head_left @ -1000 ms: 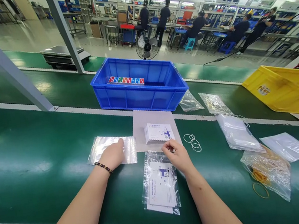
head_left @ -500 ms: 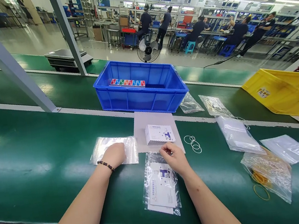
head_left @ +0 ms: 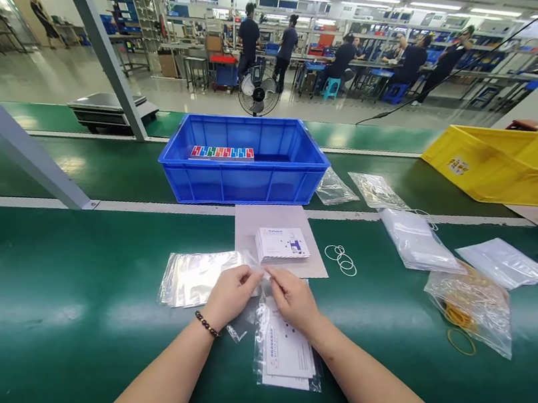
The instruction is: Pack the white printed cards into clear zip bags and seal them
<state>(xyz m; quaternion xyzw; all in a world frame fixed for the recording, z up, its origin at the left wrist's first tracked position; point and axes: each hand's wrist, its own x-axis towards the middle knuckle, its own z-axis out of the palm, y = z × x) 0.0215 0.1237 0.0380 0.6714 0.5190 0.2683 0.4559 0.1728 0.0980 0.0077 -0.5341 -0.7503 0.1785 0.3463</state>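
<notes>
1. The left hand [head_left: 232,296], with a dark bead bracelet [head_left: 207,324] at its wrist, pinches a thin, clear plastic bag [head_left: 246,316] between thumb and fingers, with almost no gap.
2. The right hand [head_left: 294,297] is loosely curled, its fingertips meeting the left's at the held bag; whether it also grips the film I cannot tell.
3. The held bag hangs over the green worktop [head_left: 91,336], well back from its near edge, and partly behind the left hand.
4. Left of that, a fanned stack of flat, clear plastic bags [head_left: 194,278] lies on the worktop.
5. Beneath the right hand, a clear plastic pouch containing white printed cards [head_left: 287,357] reaches toward the worktop's near edge.
6. Just beyond the hands, a squared stack of white cards with purple print [head_left: 283,243] rests on a pale, pinkish-grey sheet [head_left: 247,226], short of the sheet's near right corner.
7. Just right of the sheet's right edge lie several overlapping thin white rings [head_left: 341,258].
8. A blue rectangular plastic bin [head_left: 246,181] stands at the sheet's far edge.
9. Farther right, a crinkled clear bag with yellow-brown rubber bands [head_left: 472,312] lies on the worktop.
</notes>
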